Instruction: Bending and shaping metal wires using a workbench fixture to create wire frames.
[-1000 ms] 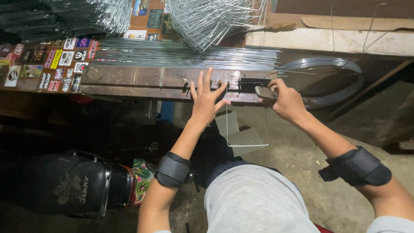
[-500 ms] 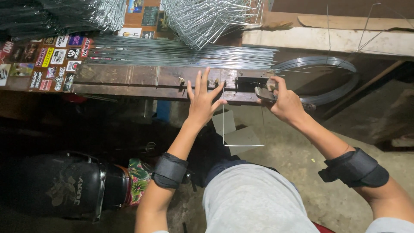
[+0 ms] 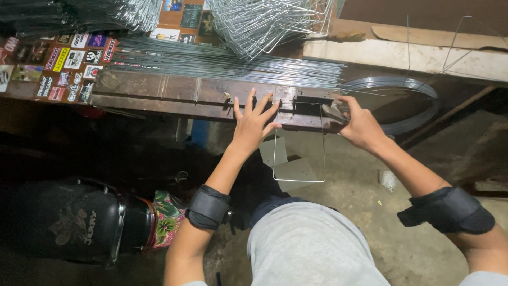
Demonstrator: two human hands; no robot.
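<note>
Dim workshop, concrete floor (image 3: 402,233) below, and across the top runs a long worn desk (image 3: 159,92) of dark metal and wood. Only 1 view here, from the head, looking down past grey-clad knees. Left hand (image 3: 254,123) is spread flat, fingers fanned wide, pressing on the front edge of the desk right by a small bending jig (image 3: 304,106). Right hand (image 3: 360,126) is curled tight round a dark handle (image 3: 333,114) at the jig's right end (the grip hides most of it). Hanging from the jig between the 2 hands is a thin wire frame (image 3: 299,159), bent into a rectangle, its lower bar dangling in front of the desk above the floor. Both forearms wear black wrist bands. Behind the jig lies a bundle of straight wires (image 3: 227,62), shiny and tightly packed, and above it a heap of finished bent frames (image 3: 264,21). A coil of wire (image 3: 407,100) loops off to the right. Stickers (image 3: 58,69) cover the desk's left end; a black jug (image 3: 69,222) sits lower left.
</note>
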